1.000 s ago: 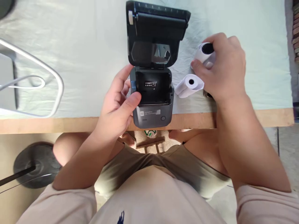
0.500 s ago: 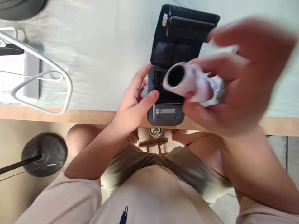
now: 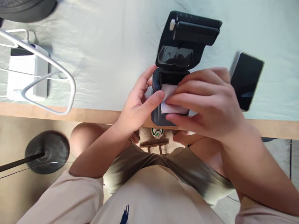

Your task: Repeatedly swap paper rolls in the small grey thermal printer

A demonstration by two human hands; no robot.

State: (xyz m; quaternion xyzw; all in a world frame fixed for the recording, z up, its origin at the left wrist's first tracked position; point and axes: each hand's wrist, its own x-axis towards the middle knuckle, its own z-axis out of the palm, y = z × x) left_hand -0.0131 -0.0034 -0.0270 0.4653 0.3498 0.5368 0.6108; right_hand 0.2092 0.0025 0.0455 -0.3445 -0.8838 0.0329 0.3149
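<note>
A small dark label printer [image 3: 157, 117] lies at the table's front edge, its hinged lid [image 3: 187, 34] swung up and away from me. Inside its bay sits a white paper roll [image 3: 174, 108]. My left hand [image 3: 140, 104] grips the printer's left side, thumb over the rim beside the paper. Over the bay, my right hand [image 3: 205, 99] has its fingers closed on the paper roll and hides its right part. The printer's right side is also covered by that hand.
A phone [image 3: 249, 81] lies right of my right hand. On the left are a white box-like device [image 3: 22, 76] and a thick white cable loop [image 3: 72, 93]. A black object [image 3: 28, 11] stands at the far left corner. Below the table is a round black base [image 3: 48, 152].
My right hand has brought the paper roll down and left into the printer's bay. It was held tilted above the bay before. My left hand keeps its hold on the printer.
</note>
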